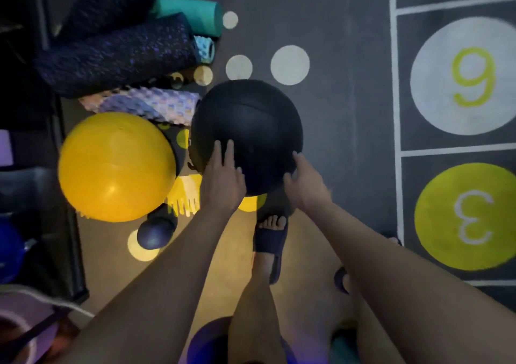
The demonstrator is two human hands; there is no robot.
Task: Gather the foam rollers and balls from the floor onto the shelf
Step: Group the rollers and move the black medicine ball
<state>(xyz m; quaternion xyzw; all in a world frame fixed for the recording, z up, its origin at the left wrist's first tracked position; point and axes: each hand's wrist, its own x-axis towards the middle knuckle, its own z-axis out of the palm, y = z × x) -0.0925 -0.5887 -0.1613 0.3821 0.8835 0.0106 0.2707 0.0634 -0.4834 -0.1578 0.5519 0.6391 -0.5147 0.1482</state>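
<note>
The left hand [223, 173] and right hand [304, 185] press flat-fingered on the near side of the large matte black ball [251, 117], low over the grey dotted floor mat [349, 84]. This looks like the pick-up; next it needs a two-handed lift leftward to the dark shelf [65, 246], whose contents are too dim to tell. Speckled dark foam rollers [117, 59] wait beyond, by the mat's left edge.

Dimly lit dark grey carpet [349, 112] with white and lime circles [290, 64], two numbered.

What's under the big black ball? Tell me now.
A yellow-green floor dot peeks out below the black ball, next to a sandalled foot. The left hand and right hand press its near side. The ball hides the carpet beneath; whether it touches is unclear.
</note>
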